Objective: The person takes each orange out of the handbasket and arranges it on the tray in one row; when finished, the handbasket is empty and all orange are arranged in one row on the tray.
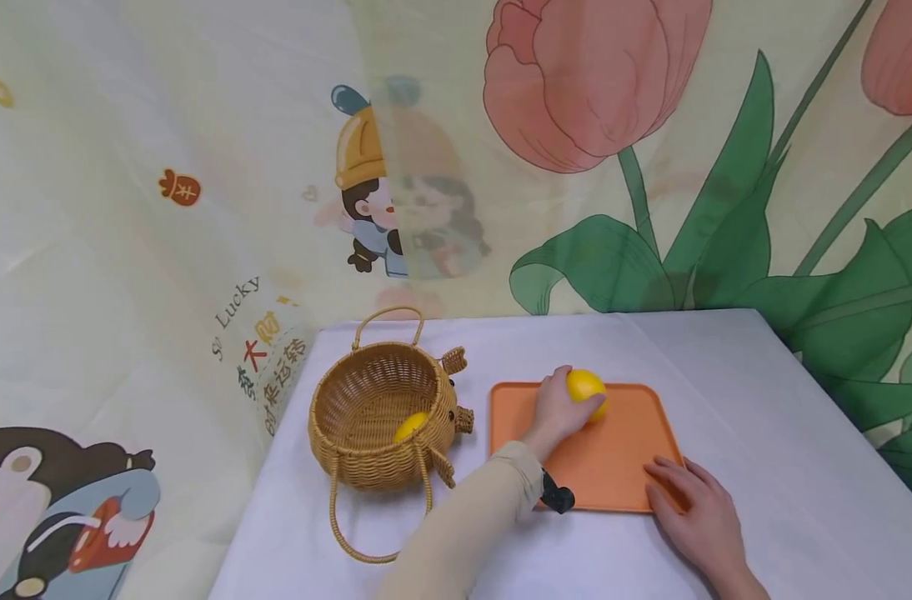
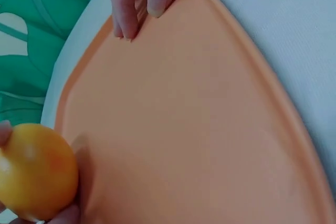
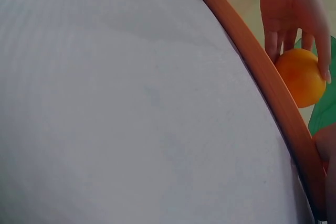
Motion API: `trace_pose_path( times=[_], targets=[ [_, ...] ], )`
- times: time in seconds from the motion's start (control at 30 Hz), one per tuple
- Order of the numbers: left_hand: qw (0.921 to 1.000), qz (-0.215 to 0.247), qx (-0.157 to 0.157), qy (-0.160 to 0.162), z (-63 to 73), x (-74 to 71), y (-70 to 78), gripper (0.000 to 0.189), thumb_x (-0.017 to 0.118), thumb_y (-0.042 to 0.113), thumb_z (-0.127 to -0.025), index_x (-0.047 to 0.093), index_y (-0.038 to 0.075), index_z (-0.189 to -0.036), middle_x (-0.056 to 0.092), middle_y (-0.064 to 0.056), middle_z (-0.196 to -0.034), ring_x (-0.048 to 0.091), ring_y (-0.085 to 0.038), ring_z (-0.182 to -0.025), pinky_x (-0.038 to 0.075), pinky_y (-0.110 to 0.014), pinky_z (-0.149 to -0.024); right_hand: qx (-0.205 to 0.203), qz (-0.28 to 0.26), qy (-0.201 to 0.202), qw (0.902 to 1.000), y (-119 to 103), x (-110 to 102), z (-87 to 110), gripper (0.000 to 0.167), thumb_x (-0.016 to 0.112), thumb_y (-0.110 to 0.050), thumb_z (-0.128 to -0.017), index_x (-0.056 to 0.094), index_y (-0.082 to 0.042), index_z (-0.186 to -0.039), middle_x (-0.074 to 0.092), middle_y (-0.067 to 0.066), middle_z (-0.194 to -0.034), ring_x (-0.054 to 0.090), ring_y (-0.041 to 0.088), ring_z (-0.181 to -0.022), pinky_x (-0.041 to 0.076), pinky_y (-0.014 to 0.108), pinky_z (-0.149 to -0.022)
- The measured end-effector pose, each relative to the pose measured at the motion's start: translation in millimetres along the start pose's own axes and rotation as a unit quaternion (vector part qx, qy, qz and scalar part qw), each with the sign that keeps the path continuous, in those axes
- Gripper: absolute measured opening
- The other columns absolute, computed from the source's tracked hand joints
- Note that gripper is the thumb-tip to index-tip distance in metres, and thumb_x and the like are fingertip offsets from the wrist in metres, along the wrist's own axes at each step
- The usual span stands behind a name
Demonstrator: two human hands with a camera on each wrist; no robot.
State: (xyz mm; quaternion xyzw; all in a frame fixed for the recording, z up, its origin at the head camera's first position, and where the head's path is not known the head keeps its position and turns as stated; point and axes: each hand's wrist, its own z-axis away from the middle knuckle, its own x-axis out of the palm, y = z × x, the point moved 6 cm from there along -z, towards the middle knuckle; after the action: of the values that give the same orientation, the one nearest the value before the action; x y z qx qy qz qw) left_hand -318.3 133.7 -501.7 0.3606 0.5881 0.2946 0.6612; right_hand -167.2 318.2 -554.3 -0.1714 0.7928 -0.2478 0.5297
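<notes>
My left hand (image 1: pixel 561 410) holds a round yellow-orange fruit (image 1: pixel 587 395) over the far part of an orange tray (image 1: pixel 613 467). In the left wrist view the fruit (image 2: pixel 37 171) sits between thumb and fingers. At the tray's near right corner rests my right hand (image 1: pixel 699 512), its thumb and fingertips reaching over the rim onto the tray's inner surface. To the left stands a woven wicker basket (image 1: pixel 384 467) shaped like an animal, with a yellow fruit (image 1: pixel 411 426) inside, partly hidden by the basket wall.
The basket's handles (image 1: pixel 343 537) loop out, one lying toward the near side beside my left forearm. A white cloth (image 1: pixel 801 467) covers the table. Behind it hangs a printed curtain (image 1: pixel 441 100) with tulips and cartoon figures.
</notes>
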Motion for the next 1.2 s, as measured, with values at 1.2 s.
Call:
trace_pose_path(
  times=[1.2],
  targets=[
    [1.0000,0.001,0.009,-0.004,-12.0,11.7,-5.9,0.077,0.074,0.056,-0.089,0.050,0.019,-0.152,0.060,-0.005,-0.128,0.057,-0.018,-0.103,0.052,-0.032,-0.090,-0.005,0.001,0.002,1.0000,-5.0,-1.1,-1.6,0.029,0.076,-0.017,-0.089,0.076,-0.006,-0.116,0.067,0.019,-0.128,0.044,0.050,-0.129,0.031,0.072,-0.100]
  ],
)
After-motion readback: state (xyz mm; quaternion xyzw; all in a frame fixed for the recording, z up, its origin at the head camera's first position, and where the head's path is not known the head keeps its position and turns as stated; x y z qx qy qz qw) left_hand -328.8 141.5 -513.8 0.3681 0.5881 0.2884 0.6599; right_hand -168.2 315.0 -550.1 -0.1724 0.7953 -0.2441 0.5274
